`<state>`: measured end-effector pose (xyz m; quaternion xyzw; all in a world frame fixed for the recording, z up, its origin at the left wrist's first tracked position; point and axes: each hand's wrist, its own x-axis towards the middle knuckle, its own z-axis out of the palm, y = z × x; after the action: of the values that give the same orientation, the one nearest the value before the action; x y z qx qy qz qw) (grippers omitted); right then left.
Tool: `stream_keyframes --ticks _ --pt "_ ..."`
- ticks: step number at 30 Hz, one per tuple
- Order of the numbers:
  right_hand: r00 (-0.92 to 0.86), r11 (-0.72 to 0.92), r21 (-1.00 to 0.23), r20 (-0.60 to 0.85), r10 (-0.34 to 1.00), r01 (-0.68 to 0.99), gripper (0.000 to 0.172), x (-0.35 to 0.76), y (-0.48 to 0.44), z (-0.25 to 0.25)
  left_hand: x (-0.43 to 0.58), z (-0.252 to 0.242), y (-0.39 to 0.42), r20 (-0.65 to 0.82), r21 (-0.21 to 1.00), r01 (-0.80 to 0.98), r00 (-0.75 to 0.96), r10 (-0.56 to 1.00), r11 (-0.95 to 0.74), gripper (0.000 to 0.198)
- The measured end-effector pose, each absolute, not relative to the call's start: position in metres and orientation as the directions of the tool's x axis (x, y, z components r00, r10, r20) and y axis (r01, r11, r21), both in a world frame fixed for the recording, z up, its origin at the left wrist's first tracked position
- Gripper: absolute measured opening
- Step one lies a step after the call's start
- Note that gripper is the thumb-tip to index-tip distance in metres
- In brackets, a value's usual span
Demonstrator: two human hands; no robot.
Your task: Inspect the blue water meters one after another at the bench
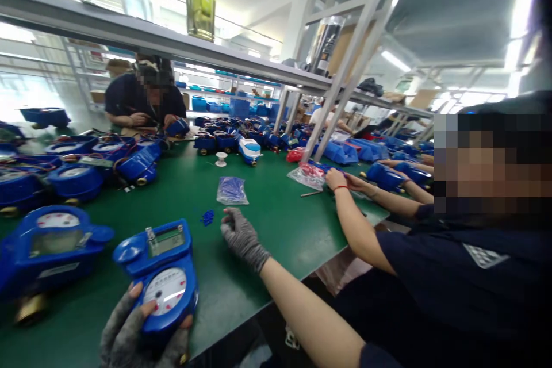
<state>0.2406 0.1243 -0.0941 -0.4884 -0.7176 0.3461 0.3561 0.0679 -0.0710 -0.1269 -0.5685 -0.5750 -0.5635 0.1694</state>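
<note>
My left hand (129, 336), in a grey fingertip-less glove, grips a blue water meter (161, 279) from below at the table's near edge. The meter's white dial and small display face up. My right hand (242, 237), also in a grey glove, rests on the green table (276, 224) with its fingers stretched forward and nothing in them. Its fingertips lie just right of a small pile of blue parts (207, 217). A clear bag of blue parts (232, 190) lies just beyond that pile.
Another blue meter (52, 247) sits at the left, with several more behind it (107, 164). A person at my right works with both arms (357, 207) on the table beside a bag of red parts (308, 175). Another person (144, 98) sits across. A metal shelf (172, 40) runs overhead.
</note>
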Motion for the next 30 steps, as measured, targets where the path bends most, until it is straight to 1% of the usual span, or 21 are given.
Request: stream_keyframes --ticks 1,3,6,8,16,24,30 --pt "-0.195 0.326 -0.731 0.261 0.945 0.599 0.035 0.245 0.139 -0.102 0.070 -0.121 -0.072 0.836 0.448 0.852 -0.293 0.463 -0.270 0.055" --pt "-0.214 0.355 -0.660 0.287 0.934 0.663 0.031 0.248 0.163 -0.114 0.075 -0.114 -0.073 0.824 0.454 0.857 -0.299 0.481 -0.244 0.053" --pt "-0.318 0.415 -0.616 0.267 0.910 0.670 0.022 0.240 0.179 -0.121 0.082 -0.112 -0.076 0.801 0.495 0.840 -0.342 0.492 -0.221 0.050" --pt "-0.363 0.448 -0.579 0.265 0.893 0.681 0.019 0.230 0.180 -0.120 0.084 -0.112 -0.078 0.786 0.524 0.824 -0.372 0.493 -0.214 0.050" --pt "-0.406 0.468 -0.475 0.234 0.884 0.745 0.018 0.201 0.181 -0.111 0.086 -0.110 -0.079 0.755 0.564 0.805 -0.413 0.509 -0.185 0.049" --pt "-0.400 0.453 -0.356 0.216 0.891 0.817 0.021 0.195 0.176 -0.107 0.087 -0.107 -0.078 0.761 0.551 0.817 -0.409 0.505 -0.170 0.048" --pt "-0.376 0.431 -0.277 0.232 0.897 0.859 0.027 0.194 0.166 -0.103 0.075 -0.113 -0.077 0.823 0.432 0.877 -0.288 0.489 -0.211 0.048"
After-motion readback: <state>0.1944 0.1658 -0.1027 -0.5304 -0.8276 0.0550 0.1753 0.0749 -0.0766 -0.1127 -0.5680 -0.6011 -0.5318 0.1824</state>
